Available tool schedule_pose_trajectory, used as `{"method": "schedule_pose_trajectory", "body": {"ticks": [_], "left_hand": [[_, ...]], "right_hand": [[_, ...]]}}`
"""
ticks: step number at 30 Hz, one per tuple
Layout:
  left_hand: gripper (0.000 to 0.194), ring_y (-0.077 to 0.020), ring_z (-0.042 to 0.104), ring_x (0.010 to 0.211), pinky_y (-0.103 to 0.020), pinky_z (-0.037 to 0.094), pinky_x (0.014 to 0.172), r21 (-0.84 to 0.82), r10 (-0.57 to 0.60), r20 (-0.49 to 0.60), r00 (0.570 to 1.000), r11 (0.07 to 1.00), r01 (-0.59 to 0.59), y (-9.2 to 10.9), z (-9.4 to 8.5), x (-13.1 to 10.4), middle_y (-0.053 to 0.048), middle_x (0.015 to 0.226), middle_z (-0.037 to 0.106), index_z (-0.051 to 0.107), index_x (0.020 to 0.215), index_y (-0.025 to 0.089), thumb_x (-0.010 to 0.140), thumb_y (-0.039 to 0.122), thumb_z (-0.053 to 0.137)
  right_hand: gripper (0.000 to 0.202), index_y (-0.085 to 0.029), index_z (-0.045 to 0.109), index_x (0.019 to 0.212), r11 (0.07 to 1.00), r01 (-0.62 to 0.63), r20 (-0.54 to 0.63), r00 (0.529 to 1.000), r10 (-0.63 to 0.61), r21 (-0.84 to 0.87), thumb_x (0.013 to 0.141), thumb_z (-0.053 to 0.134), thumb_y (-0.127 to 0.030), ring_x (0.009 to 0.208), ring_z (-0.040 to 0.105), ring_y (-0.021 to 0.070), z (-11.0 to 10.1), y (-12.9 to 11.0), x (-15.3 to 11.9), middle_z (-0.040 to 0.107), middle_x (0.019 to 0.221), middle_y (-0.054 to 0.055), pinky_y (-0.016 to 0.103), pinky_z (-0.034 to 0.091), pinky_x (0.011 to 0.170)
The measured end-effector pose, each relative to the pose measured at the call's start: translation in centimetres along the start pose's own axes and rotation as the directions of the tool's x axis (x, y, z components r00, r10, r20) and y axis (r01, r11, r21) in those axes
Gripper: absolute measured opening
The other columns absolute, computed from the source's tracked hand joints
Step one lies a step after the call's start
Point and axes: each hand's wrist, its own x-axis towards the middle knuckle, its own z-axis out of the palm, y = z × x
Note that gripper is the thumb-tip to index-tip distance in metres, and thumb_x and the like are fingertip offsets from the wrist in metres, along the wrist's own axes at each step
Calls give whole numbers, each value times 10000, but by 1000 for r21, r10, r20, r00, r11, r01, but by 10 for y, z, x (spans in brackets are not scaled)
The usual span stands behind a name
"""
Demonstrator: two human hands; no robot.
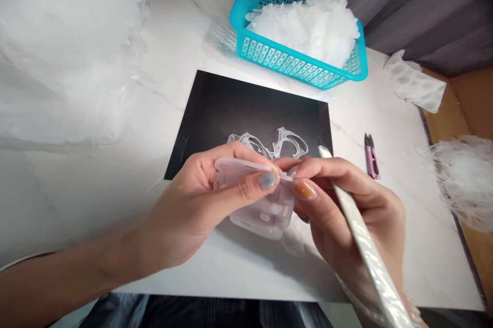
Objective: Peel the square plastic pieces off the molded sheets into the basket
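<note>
My left hand (204,194) is closed on a milky, translucent molded silicone piece (262,215) with rounded corners and small cut-out holes, thumb on top. At its right edge, the thumb and forefinger of my right hand (346,205) pinch the rim. A slim craft knife (360,228) with a pearly white handle rests between the fingers of that same hand, its thin tip pointing up and away. Behind the hands, thin curled white trimmings (290,143) lie on a black mat (246,102). My palms hide part of the piece.
A turquoise basket (296,63) heaped with translucent pieces (319,25) stands at the back. Pink thread snips (372,156) lie to the right. A large pile in clear plastic (69,51) fills the left. Stringy scraps (468,179) sit by a cardboard box (473,97) on the right.
</note>
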Motion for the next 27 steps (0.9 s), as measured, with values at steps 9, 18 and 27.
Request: {"method": "schedule_pose_trajectory", "body": {"ticks": [9, 18, 27], "left_hand": [[68, -94, 684, 821, -166, 528, 712, 117, 53, 17, 998, 992, -55, 1, -1, -2, 40, 1008, 745, 733, 857, 275, 885, 311, 683], [360, -167, 718, 846, -203, 546, 696, 443, 42, -2, 999, 896, -37, 5, -7, 3, 3, 953, 755, 575, 1303, 316, 945, 354, 575], [355, -199, 701, 1033, -258, 547, 887, 444, 49, 28, 998, 894, -57, 13, -13, 9, -56, 1136, 742, 614, 1277, 217, 931, 293, 609]], "right_hand": [[48, -308, 715, 869, 977, 115, -1, 993, -117, -180, 868, 702, -262, 733, 715, 186, -3, 0, 0, 756, 907, 4, 272, 554, 526], [79, -234, 729, 808, 955, 21, -35, 999, -33, -297, 831, 745, -308, 542, 594, 114, -9, 10, 13, 697, 698, -10, 224, 495, 476], [70, -226, 733, 860, 981, 21, -190, 980, -59, -193, 811, 769, -260, 555, 564, 99, -24, 25, 18, 699, 717, -6, 209, 457, 481]]}}
